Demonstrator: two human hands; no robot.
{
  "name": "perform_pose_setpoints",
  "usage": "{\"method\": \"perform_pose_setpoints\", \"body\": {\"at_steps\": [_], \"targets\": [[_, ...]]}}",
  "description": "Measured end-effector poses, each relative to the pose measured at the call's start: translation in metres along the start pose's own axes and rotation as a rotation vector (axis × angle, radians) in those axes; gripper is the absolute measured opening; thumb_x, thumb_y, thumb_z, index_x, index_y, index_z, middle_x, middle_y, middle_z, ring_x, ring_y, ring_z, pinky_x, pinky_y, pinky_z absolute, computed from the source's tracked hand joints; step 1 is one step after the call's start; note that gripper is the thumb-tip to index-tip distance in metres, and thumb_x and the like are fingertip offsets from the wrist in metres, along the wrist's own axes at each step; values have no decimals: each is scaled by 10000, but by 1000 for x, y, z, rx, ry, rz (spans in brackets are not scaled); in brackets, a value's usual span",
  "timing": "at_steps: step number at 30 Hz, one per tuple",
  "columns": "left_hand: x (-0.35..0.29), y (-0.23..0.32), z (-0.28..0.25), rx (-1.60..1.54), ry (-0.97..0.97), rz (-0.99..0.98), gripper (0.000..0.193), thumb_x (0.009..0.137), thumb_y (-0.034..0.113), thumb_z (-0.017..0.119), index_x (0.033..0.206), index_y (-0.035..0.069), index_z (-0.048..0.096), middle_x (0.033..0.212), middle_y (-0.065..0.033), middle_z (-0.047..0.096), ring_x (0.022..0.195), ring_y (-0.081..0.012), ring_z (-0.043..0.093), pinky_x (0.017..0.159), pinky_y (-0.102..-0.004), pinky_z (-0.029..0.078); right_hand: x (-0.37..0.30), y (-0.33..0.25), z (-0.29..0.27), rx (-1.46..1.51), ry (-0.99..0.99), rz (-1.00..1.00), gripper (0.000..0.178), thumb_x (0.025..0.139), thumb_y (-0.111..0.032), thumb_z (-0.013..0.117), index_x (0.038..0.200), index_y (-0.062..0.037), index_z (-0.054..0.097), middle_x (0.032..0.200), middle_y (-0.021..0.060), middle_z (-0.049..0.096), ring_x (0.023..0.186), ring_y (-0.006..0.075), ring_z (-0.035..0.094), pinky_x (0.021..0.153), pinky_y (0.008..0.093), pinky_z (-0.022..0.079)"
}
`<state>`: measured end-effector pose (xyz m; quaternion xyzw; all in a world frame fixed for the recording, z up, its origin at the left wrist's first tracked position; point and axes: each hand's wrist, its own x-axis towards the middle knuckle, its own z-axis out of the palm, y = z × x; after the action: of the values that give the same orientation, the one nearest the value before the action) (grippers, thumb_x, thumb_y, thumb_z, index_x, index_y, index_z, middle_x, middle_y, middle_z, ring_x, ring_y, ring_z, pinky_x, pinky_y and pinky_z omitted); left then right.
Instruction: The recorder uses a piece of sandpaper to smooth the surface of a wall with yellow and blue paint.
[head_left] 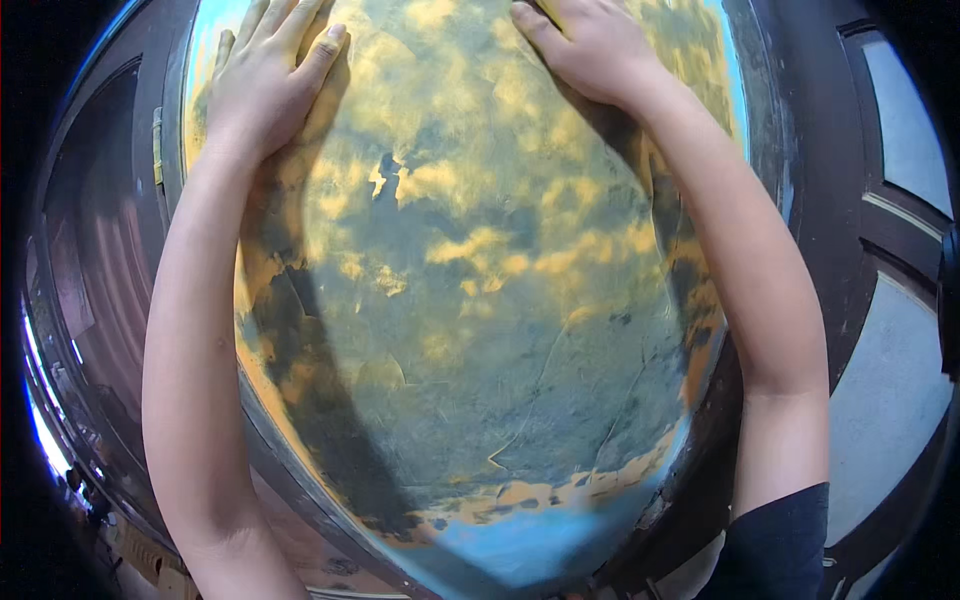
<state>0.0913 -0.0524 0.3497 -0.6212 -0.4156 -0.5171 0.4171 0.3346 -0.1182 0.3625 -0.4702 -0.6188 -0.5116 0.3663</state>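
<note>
A tall panel [470,340] fills the middle of the view, mottled yellow and dark grey-green, with light blue along its bottom and side edges. Its coating shows fine cracks and a small flaked patch [386,176]. Against the upper left of the panel lies my left hand [268,88], fingers stretched upward and thumb apart, yellowish stain on the fingers. At the top, right of centre, my right hand [592,48] rests with its thumb extended; the upper edge of the picture cuts off its other fingers. No object shows in either hand. Both arms cast shadows on the panel.
A dark frame surrounds the panel, with a hinge [157,146] on its left side. Left of it stands a dark brown wooden door [98,230]. To the right, dark woodwork holds pale panes [893,390]. Small blurred items lie at the lower left.
</note>
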Motion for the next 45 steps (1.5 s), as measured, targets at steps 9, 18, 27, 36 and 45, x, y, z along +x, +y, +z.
{"method": "perform_pose_setpoints", "body": {"at_steps": [9,18,27,36,45], "targets": [[1,5,-1,-32,25,-9,602,979,409,424,1524,157,377,1626,-111,245,1519,-295,153,1232,-428,114,11,24,10,-52,155,89,591,1010,-233,372,1578,-179,216,1605,152,274,1508,304,173,1236,440,113],[3,6,1,-32,10,2,600,976,408,424,1519,156,384,1623,-126,245,1518,-302,156,1231,-438,109,-3,31,-6,25,155,38,579,987,-185,395,1555,-150,290,1592,164,302,1488,311,235,1219,390,175],[31,-67,84,59,454,300,547,1000,577,359,1513,389,368,1617,17,283,1500,-257,225,1215,-448,198,2,32,-8,98,124,39,551,1020,-251,396,1554,-160,295,1594,157,298,1491,303,230,1224,417,171],[31,-65,80,114,464,305,546,998,590,357,1509,400,367,1613,23,290,1497,-266,232,1217,-451,205,-1,18,-5,-10,14,20,523,1046,-292,368,1552,-180,302,1612,125,266,1507,290,189,1231,417,144],[27,-64,79,152,439,241,535,1005,577,344,1508,397,370,1615,26,285,1500,-255,225,1220,-454,196,-6,2,-7,190,87,43,512,1024,-177,365,1531,-119,333,1578,139,339,1484,283,255,1214,402,213]]}}
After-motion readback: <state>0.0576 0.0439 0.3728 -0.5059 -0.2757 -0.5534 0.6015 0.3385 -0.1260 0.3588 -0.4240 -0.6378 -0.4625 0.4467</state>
